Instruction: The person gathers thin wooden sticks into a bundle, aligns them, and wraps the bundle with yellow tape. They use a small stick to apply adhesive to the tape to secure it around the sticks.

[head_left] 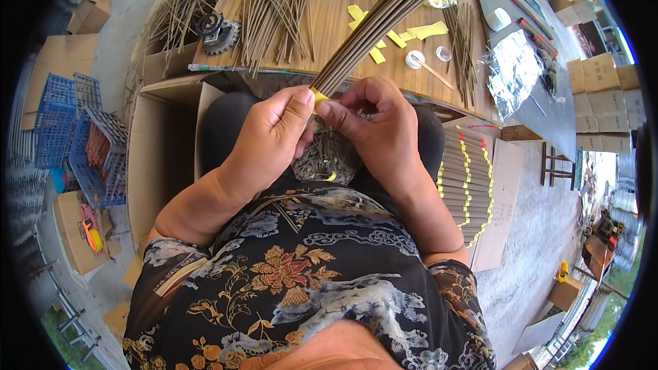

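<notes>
Blue plastic lattice crates [55,120] stand at left, then an open brown cardboard carton [161,144]. Loose thin brown sticks [274,7] lie on the far brown wood-grain table [336,0]. The left hand [271,127] has its thumb and fingers clamped around the yellow-banded near end of a tilted bundle of slim brown sticks [370,34], which reaches over the table. The right hand [380,120] touches the band with its thumb, fingers curled; whether they grip, I cannot tell. Rightward lie yellow paper strips [428,30], a flat wooden spatula [435,74], yellow-banded brown stick bundles [452,178] and crumpled silver foil [513,72].
</notes>
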Motion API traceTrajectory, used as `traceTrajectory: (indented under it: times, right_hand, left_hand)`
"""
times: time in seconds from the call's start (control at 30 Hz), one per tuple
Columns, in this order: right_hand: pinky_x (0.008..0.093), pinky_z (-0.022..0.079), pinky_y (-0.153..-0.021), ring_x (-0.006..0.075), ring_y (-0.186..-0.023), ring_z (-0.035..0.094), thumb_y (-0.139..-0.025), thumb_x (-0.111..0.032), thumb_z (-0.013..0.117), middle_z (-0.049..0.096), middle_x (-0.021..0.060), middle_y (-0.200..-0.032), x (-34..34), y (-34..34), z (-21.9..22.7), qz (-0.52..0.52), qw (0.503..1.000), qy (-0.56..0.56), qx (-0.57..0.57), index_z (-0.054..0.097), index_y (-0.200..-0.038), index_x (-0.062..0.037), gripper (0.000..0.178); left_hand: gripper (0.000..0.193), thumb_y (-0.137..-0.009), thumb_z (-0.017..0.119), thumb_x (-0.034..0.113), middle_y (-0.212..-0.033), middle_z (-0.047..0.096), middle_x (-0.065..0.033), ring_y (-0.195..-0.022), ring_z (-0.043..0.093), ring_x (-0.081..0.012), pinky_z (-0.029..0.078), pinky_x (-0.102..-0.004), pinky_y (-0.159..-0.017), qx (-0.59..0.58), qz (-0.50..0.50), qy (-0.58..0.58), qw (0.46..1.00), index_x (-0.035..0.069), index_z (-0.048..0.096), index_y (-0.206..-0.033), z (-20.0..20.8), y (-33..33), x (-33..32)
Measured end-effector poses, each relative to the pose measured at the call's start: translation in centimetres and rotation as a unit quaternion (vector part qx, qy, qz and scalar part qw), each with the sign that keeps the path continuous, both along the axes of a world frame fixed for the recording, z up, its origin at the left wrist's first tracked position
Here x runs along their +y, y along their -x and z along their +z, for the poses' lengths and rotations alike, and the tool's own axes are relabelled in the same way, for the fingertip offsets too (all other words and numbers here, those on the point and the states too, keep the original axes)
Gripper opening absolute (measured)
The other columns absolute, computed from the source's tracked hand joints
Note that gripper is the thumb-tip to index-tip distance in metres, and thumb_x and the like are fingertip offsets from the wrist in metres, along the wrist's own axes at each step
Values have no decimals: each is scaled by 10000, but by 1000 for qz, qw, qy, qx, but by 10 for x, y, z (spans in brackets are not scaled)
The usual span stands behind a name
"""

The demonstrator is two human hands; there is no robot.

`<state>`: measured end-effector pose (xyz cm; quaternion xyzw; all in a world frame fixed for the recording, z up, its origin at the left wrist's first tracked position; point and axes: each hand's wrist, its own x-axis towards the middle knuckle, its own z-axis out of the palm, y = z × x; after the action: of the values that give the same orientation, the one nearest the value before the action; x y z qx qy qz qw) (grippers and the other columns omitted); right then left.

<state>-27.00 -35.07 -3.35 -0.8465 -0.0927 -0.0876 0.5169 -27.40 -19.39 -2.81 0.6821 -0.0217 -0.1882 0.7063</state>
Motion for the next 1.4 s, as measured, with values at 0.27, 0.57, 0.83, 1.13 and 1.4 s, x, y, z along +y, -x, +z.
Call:
traceTrajectory:
  times: [0.27, 0.57, 0.83, 1.13, 1.4]
  right_hand:
    - [254, 422, -552, 111, -594, 506, -808, -143, 624, 561, 78, -669, 5, 9, 2, 35, 980, -179, 83, 617, -853, 14, 164]
    - [236, 415, -654, 104, -736, 499, -838, -123, 585, 562, 58, -774, -3, 15, -11, 108, 971, -209, 39, 594, -879, 12, 142]
    - [292, 480, -649, 195, -726, 567, -846, -89, 560, 519, 100, -937, 1, 19, -24, 152, 899, -403, 73, 586, -952, 47, 175]
    - [325, 548, -573, 252, -706, 600, -839, -105, 555, 375, 67, -1048, 8, 19, -33, 190, 796, -559, 135, 567, -977, 87, 237]
    - [351, 582, -584, 245, -1034, 506, -790, -130, 619, 223, 26, -1384, 8, 20, -39, 226, 732, -617, 181, 546, -1087, 49, 355]
  left_hand:
    - [321, -923, 436, 168, -834, 607, -123, -733, 555, -119, 447, -230, -658, -231, 53, -131, 963, -76, 487, -1126, -6, 2, -9]
    - [345, -929, 420, 158, -881, 607, -142, -794, 543, -99, 447, -232, -699, -216, 1, -77, 973, -70, 446, -1186, -5, 9, -11]
    - [369, -940, 396, 173, -706, 485, -2, -628, 424, -38, 385, -178, -561, -147, -45, -1, 988, -18, 400, -1255, -3, 10, -11]
    - [446, -947, 365, 200, -723, 448, 17, -569, 380, -34, 357, -165, -493, -108, -89, 91, 986, 54, 243, -1351, -9, 12, -10]
    - [661, -942, 372, 212, -794, 459, -9, -569, 393, -35, 372, -166, -471, -122, -106, 167, 973, 115, -116, -1377, -8, 12, -12]
